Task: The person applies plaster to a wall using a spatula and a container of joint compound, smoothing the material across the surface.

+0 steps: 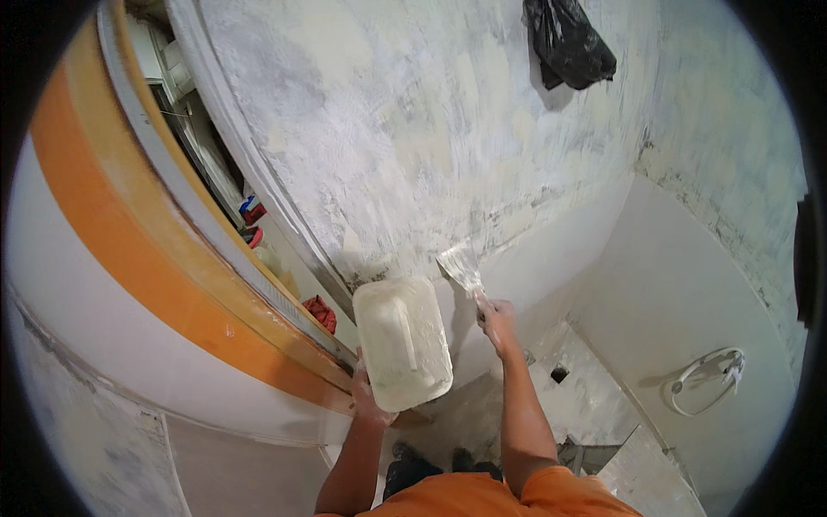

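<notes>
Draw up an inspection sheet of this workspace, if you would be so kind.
Surface: wall patchy, streaked with pale smears.
Working things: pale rectangular tray, smeared; scraper, blade coated, contact with the wall unclear.
Clutter: black plastic bag against the wall; red bundle beyond the opening.
Hands: left hand holds the tray; right hand grips the scraper's handle.
Cables: nothing clearly seen.
Surroundings: white looped hose at right; orange band at left.

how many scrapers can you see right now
1. The scraper is in the right hand, near the wall, just right of the white tray that the left hand holds. Another could be hidden behind the tray.
</notes>
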`<state>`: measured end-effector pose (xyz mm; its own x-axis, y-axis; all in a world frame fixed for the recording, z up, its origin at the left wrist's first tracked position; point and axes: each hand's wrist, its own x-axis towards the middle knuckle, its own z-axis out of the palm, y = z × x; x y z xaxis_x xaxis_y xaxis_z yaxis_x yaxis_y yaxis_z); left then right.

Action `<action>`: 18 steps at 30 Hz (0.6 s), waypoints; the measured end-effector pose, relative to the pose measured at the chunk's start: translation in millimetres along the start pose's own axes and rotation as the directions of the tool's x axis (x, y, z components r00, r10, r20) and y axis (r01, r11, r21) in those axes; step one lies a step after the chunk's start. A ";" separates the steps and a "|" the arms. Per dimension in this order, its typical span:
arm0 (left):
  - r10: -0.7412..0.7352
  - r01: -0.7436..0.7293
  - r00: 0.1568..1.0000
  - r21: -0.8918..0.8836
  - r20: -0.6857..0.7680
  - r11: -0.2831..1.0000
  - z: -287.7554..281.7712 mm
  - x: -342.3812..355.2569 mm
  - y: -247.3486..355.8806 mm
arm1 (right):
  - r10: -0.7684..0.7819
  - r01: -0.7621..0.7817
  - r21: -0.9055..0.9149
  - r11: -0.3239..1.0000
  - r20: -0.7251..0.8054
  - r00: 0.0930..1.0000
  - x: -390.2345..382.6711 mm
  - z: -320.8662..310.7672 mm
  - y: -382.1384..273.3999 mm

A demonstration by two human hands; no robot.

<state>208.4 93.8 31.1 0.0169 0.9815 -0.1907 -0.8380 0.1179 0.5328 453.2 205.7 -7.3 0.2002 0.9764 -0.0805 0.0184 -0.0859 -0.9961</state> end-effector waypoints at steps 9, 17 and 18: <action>0.014 -0.029 0.994 0.135 0.108 0.990 -0.1 -7.7 4.2 | -0.487 0.491 -0.120 0.863 0.066 0.871 -14.9 13.2 -159.2; 0.032 -0.037 0.992 0.036 0.122 0.999 -27.9 -42.4 7.9 | -0.242 0.243 -0.112 0.964 0.022 0.970 8.4 96.3 -16.7; 0.036 -0.040 0.994 0.035 0.106 0.999 -33.2 -48.1 10.0 | -0.196 0.204 -0.129 0.971 0.069 0.978 -4.1 95.7 4.5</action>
<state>181.1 42.8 18.2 0.0441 0.9956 -0.0827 -0.8182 0.0835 0.5688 358.7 220.3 -14.7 0.1245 0.9857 0.1140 0.1847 0.0899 -0.9787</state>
